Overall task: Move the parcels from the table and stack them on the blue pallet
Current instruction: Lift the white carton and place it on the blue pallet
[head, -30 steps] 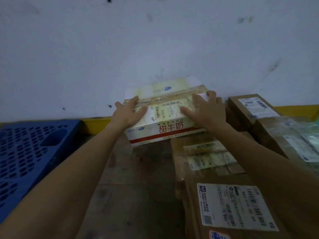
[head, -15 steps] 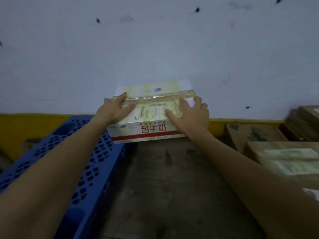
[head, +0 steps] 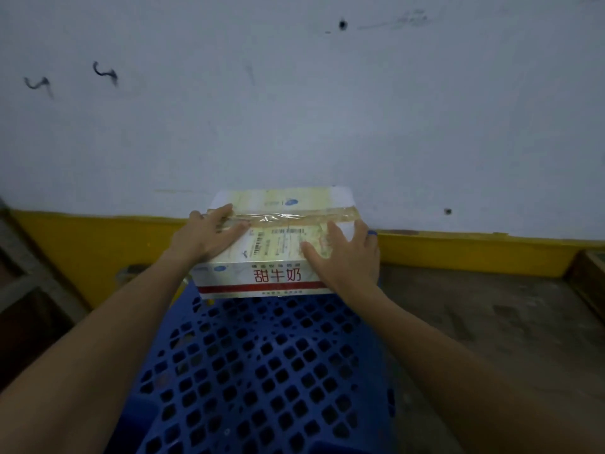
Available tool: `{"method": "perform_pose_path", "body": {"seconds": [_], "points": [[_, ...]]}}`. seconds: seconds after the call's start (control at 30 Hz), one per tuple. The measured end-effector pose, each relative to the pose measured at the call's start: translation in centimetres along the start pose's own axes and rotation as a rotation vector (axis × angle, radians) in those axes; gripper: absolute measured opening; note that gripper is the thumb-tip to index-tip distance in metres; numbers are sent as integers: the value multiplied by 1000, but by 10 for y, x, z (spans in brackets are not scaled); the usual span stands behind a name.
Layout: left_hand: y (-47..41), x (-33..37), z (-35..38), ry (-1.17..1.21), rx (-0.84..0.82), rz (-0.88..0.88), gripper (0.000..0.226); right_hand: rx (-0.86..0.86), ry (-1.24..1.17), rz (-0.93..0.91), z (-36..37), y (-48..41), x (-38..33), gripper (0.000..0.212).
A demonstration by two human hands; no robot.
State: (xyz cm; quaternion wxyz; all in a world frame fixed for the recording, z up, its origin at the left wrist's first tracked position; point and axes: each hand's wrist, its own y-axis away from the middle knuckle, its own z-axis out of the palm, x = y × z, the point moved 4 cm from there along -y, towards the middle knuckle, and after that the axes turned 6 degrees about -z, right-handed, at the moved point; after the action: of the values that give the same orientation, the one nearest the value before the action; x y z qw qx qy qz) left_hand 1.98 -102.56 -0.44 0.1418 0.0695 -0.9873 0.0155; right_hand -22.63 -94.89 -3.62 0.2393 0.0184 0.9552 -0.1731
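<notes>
A white parcel (head: 278,257) with red characters on its front, a shipping label and brown tape on top sits at the far end of the blue pallet (head: 262,371), close to the wall. I cannot tell if it rests on the grid or hovers just above it. My left hand (head: 206,237) holds its left end, with fingers and thumb laid over the top. My right hand (head: 343,257) holds the right end the same way, the little finger over the side edge.
A white wall with a yellow base strip (head: 474,253) runs right behind the pallet. Bare concrete floor (head: 491,339) lies to the right. A brown box edge (head: 589,283) shows at the far right, and dark shapes (head: 26,306) stand at the left.
Both hands have carried the parcel leftward, away from the brown boxes, to the far end of the blue pallet and lower. The pallet now lies directly below me.
</notes>
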Motion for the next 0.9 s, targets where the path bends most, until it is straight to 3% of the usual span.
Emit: {"method": "perform_pose_path", "body": {"seconds": [0.4,0.57,0.9], "points": [[-70,-41,37,11,-101,33,93,-101,63,90,67,-22,-24,73],[-90,-49,51,128,-133,22,92,-34,144,73,83,-28,-26,73],[-127,-40,59,244,-69,19,71,32,206,54,93,-63,-15,71]]}}
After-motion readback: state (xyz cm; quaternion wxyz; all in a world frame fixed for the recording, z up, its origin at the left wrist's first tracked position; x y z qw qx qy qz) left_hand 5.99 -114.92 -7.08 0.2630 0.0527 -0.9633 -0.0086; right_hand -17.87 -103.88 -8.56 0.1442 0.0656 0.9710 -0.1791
